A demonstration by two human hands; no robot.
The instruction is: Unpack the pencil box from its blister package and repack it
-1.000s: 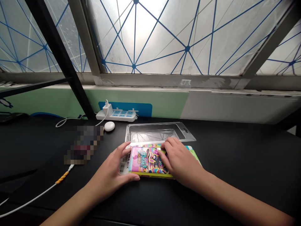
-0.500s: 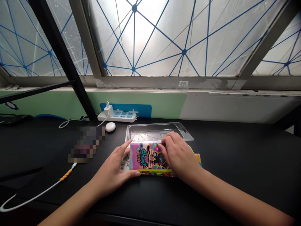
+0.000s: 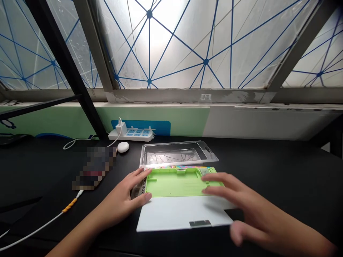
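A pencil box [image 3: 174, 184] lies with its lid [image 3: 177, 212] folded down toward me on the dark desk, showing a light green inside and a white inner lid with a grey patch at its edge. My left hand [image 3: 125, 194] holds the box's left end between thumb and fingers. Over the right end my right hand [image 3: 238, 203] is spread, fingertips at the green compartment and thumb apart, slightly blurred. A printed card reading "BOX" shows partly under the left end. Just behind lies a clear plastic tray [image 3: 177, 153].
Behind are a white power strip [image 3: 134, 134] with a plugged-in charger and a round white object [image 3: 123, 147]. At left, a pixelated object [image 3: 95, 167] has a white cable [image 3: 40, 228] attached. A black frame post [image 3: 72, 75] rises at the back left.
The box lid has swung open toward me, exposing the green inside. My right hand has let go of the lid, moved right and spread. The view has shifted slightly.
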